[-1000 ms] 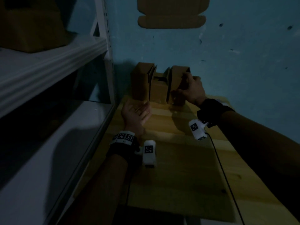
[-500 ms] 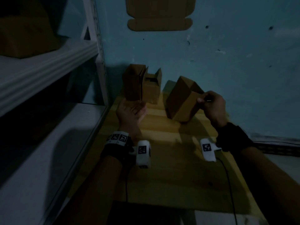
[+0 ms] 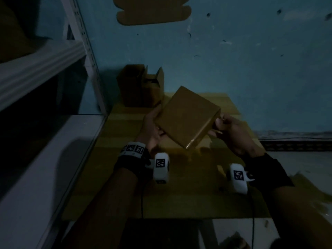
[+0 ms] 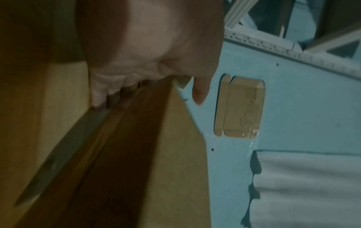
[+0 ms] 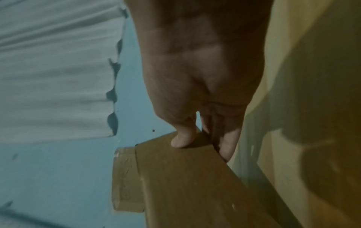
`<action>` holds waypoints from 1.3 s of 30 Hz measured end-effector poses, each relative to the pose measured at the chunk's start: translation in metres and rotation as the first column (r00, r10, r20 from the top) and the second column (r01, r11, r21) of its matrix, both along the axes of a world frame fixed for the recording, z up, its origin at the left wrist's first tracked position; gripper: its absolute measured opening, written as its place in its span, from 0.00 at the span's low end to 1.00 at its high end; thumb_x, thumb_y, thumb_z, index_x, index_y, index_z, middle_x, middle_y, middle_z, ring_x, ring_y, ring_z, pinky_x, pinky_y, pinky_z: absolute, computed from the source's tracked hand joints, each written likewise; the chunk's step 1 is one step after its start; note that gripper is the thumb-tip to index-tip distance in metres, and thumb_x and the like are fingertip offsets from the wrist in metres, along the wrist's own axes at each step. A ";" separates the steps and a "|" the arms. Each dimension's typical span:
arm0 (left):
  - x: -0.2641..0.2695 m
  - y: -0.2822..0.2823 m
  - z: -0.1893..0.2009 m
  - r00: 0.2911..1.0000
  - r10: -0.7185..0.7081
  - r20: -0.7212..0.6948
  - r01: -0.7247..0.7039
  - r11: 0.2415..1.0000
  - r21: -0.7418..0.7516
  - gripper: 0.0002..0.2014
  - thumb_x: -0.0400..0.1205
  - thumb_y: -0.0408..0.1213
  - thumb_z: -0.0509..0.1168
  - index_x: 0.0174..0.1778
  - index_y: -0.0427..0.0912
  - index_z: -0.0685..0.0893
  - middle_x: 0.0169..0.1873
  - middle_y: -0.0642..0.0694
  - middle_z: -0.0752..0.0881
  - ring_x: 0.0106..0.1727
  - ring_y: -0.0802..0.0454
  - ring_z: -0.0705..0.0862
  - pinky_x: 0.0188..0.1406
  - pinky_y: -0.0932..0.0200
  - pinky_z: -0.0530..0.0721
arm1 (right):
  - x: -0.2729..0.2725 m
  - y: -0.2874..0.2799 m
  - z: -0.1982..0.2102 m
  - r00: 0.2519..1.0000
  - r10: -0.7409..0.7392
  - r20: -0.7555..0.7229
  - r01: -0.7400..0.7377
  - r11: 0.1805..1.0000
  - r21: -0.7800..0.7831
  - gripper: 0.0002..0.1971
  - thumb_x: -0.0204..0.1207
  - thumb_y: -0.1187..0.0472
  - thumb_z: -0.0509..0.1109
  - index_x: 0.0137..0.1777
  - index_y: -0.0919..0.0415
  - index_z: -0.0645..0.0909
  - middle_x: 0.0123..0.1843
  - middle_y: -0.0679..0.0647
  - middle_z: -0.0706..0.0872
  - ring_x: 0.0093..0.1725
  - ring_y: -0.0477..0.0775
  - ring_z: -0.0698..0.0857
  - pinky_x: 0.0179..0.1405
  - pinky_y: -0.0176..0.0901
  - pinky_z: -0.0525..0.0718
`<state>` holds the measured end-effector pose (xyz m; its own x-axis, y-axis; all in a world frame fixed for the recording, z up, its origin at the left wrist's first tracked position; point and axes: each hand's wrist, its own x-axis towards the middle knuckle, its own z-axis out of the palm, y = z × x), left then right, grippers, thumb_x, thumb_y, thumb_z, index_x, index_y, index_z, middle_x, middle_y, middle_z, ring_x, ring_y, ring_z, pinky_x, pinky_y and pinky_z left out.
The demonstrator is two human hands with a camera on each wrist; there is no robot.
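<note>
A closed brown cardboard box [image 3: 186, 116] hangs tilted above the wooden table [image 3: 179, 194], held between both hands. My left hand [image 3: 152, 130] takes its left side, fingers curled under it and thumb along the edge. In the left wrist view the box [image 4: 136, 169] fills the lower left below the fingers [image 4: 101, 94]. My right hand [image 3: 228, 128] pinches the box's right end. In the right wrist view the thumb [image 5: 182, 138] presses on the box [image 5: 185, 185], with fingers behind its edge; tape covers one corner.
Two more cardboard boxes [image 3: 142, 87], one with flaps open, stand at the table's far left against the blue wall. A white metal shelf [image 3: 36, 69] runs along the left. A flat cardboard piece [image 3: 152, 9] is stuck on the wall above.
My right hand pulled the box from the back row toward me and tipped it flat. My left hand, open and idle before, now holds the box's left side.
</note>
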<state>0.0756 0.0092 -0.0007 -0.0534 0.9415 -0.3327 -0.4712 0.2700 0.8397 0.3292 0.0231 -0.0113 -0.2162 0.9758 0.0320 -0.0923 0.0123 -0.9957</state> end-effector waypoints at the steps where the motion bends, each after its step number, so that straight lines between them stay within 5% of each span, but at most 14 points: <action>1: 0.001 0.000 0.000 0.997 -0.072 -0.034 0.072 0.997 0.010 0.15 0.84 0.54 0.66 0.57 0.46 0.81 0.62 0.37 0.86 0.62 0.38 0.85 0.62 0.40 0.83 | -0.002 0.001 -0.004 0.999 -0.003 -0.038 0.003 1.000 -0.020 0.30 0.80 0.54 0.72 0.73 0.75 0.72 0.73 0.68 0.82 0.72 0.65 0.83 0.70 0.62 0.82; 4: -0.004 0.002 0.000 0.974 -0.192 -0.120 0.191 0.981 -0.020 0.27 0.79 0.54 0.71 0.69 0.43 0.77 0.67 0.36 0.84 0.66 0.36 0.84 0.69 0.36 0.81 | -0.006 0.001 -0.010 0.984 -0.129 -0.121 0.120 0.990 -0.075 0.21 0.86 0.58 0.67 0.74 0.67 0.72 0.71 0.65 0.84 0.68 0.63 0.86 0.56 0.50 0.89; 7: -0.008 0.007 -0.003 0.985 -0.141 -0.095 0.140 0.990 -0.011 0.41 0.70 0.55 0.75 0.76 0.38 0.73 0.66 0.35 0.84 0.65 0.37 0.85 0.66 0.39 0.83 | -0.009 0.005 -0.008 0.981 -0.128 -0.145 0.118 0.990 -0.079 0.24 0.86 0.54 0.66 0.77 0.65 0.73 0.70 0.64 0.85 0.68 0.64 0.86 0.56 0.48 0.89; 13: -0.013 0.013 -0.006 0.999 0.033 0.013 -0.033 0.999 0.014 0.29 0.77 0.48 0.74 0.70 0.37 0.76 0.64 0.36 0.86 0.65 0.39 0.85 0.73 0.35 0.78 | -0.037 0.001 0.001 0.976 -0.135 -0.173 0.127 0.990 -0.060 0.29 0.81 0.53 0.72 0.80 0.56 0.70 0.67 0.58 0.88 0.64 0.57 0.89 0.58 0.48 0.89; 17: -0.018 0.014 -0.006 0.999 0.015 0.046 -0.018 0.998 0.063 0.17 0.80 0.42 0.72 0.61 0.39 0.81 0.64 0.38 0.86 0.66 0.40 0.84 0.73 0.36 0.78 | -0.049 0.001 -0.010 0.985 -0.157 -0.065 0.160 0.986 0.039 0.24 0.79 0.54 0.75 0.72 0.57 0.76 0.67 0.56 0.84 0.63 0.56 0.88 0.52 0.43 0.90; 20: -0.023 0.015 -0.006 0.998 0.018 0.062 -0.023 0.997 0.079 0.20 0.75 0.42 0.74 0.61 0.39 0.82 0.64 0.39 0.87 0.66 0.40 0.84 0.73 0.38 0.78 | -0.049 0.005 -0.014 0.991 -0.125 -0.041 0.128 0.988 0.086 0.21 0.74 0.54 0.78 0.60 0.64 0.79 0.55 0.59 0.85 0.50 0.61 0.89 0.52 0.50 0.90; 23: -0.025 0.016 -0.006 0.997 0.010 0.078 -0.017 0.996 0.086 0.20 0.77 0.42 0.73 0.63 0.38 0.83 0.60 0.38 0.89 0.63 0.41 0.86 0.68 0.40 0.82 | -0.050 0.006 -0.016 0.990 -0.118 0.078 0.095 0.963 0.253 0.15 0.70 0.62 0.83 0.50 0.63 0.80 0.44 0.55 0.84 0.42 0.55 0.86 0.46 0.50 0.88; 26: -0.026 0.019 -0.008 0.998 0.021 0.064 -0.026 0.997 0.078 0.31 0.73 0.45 0.76 0.71 0.37 0.81 0.65 0.37 0.88 0.67 0.39 0.85 0.70 0.40 0.82 | -0.051 0.004 -0.015 0.964 -0.161 0.212 0.058 0.904 0.425 0.19 0.66 0.68 0.85 0.55 0.57 0.84 0.50 0.48 0.84 0.43 0.48 0.83 0.46 0.36 0.86; 29: -0.025 0.019 -0.008 1.000 0.005 0.026 -0.007 0.997 0.078 0.33 0.74 0.47 0.76 0.74 0.36 0.80 0.64 0.39 0.86 0.60 0.42 0.87 0.48 0.52 0.91 | -0.048 0.007 -0.015 0.951 -0.157 0.268 0.013 0.881 0.472 0.22 0.65 0.66 0.86 0.60 0.53 0.90 0.55 0.53 0.81 0.47 0.48 0.81 0.52 0.37 0.87; 30: -0.024 0.020 -0.009 1.000 0.003 0.012 -0.004 0.997 0.080 0.30 0.76 0.46 0.75 0.73 0.36 0.80 0.64 0.39 0.87 0.59 0.42 0.87 0.47 0.53 0.91 | -0.047 0.008 -0.016 0.951 -0.148 0.270 0.002 0.879 0.476 0.22 0.64 0.66 0.86 0.59 0.54 0.91 0.54 0.52 0.81 0.48 0.47 0.80 0.53 0.39 0.87; 33: -0.023 0.023 -0.010 1.000 0.024 -0.007 -0.023 0.997 0.075 0.25 0.78 0.46 0.75 0.68 0.38 0.83 0.63 0.38 0.89 0.65 0.39 0.86 0.69 0.42 0.83 | -0.047 0.009 -0.017 0.950 -0.153 0.272 -0.001 0.869 0.495 0.18 0.64 0.66 0.86 0.55 0.57 0.93 0.52 0.48 0.80 0.50 0.44 0.80 0.55 0.47 0.88; 39: -0.021 0.025 -0.013 1.000 0.005 -0.026 -0.002 0.994 0.111 0.31 0.73 0.48 0.78 0.70 0.38 0.83 0.63 0.38 0.89 0.67 0.38 0.86 0.70 0.40 0.82 | -0.046 0.008 -0.014 0.943 -0.166 0.287 0.003 0.870 0.492 0.11 0.64 0.65 0.86 0.46 0.58 0.93 0.45 0.47 0.82 0.51 0.57 0.82 0.52 0.56 0.89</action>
